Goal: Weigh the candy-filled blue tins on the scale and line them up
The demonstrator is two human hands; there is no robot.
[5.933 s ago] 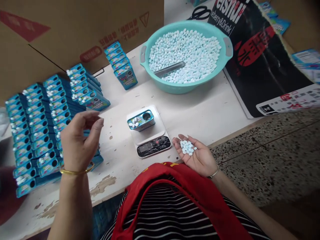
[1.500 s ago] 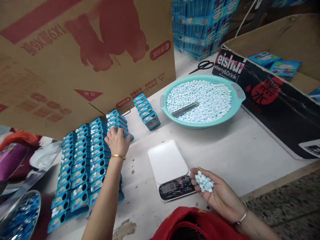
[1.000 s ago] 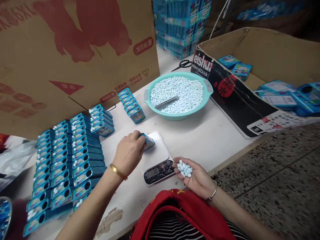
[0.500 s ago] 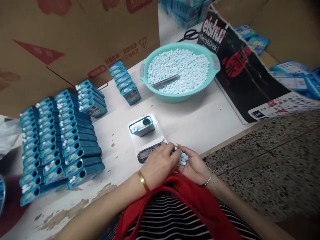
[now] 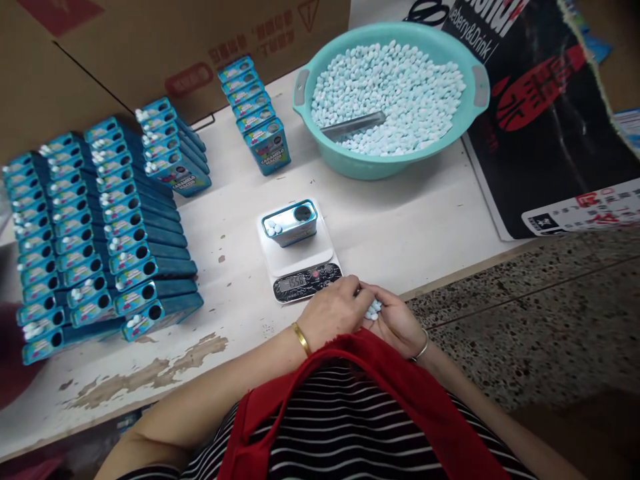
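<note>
In my cupped right hand (image 5: 403, 327) lies a small heap of pale blue candies (image 5: 373, 309). My left hand (image 5: 334, 308) is closed, its bent fingers reaching over that palm; the fingertips are hidden, so what they pinch cannot be made out. Just beyond my left hand sits a white kitchen scale (image 5: 327, 243), digits lit on its display. On the scale stands an upright blue candy tin (image 5: 296, 233), with a dark round opening at the right of its top and a few candies on the lid's left end.
A turquoise bowl (image 5: 370, 168) of candies, a clear scoop (image 5: 355, 125) resting in it, stands behind the scale. Rows of blue tins (image 5: 170, 243) fill the left; a shorter row (image 5: 270, 150) stands at the back. Cardboard boxes (image 5: 145, 47) border the table, and black-handled scissors (image 5: 427, 12) lie behind the bowl.
The view has shifted closer and downward. My left hand has drawn off the scale's display, uncovering its digits, while both hands stay together over the candies.
</note>
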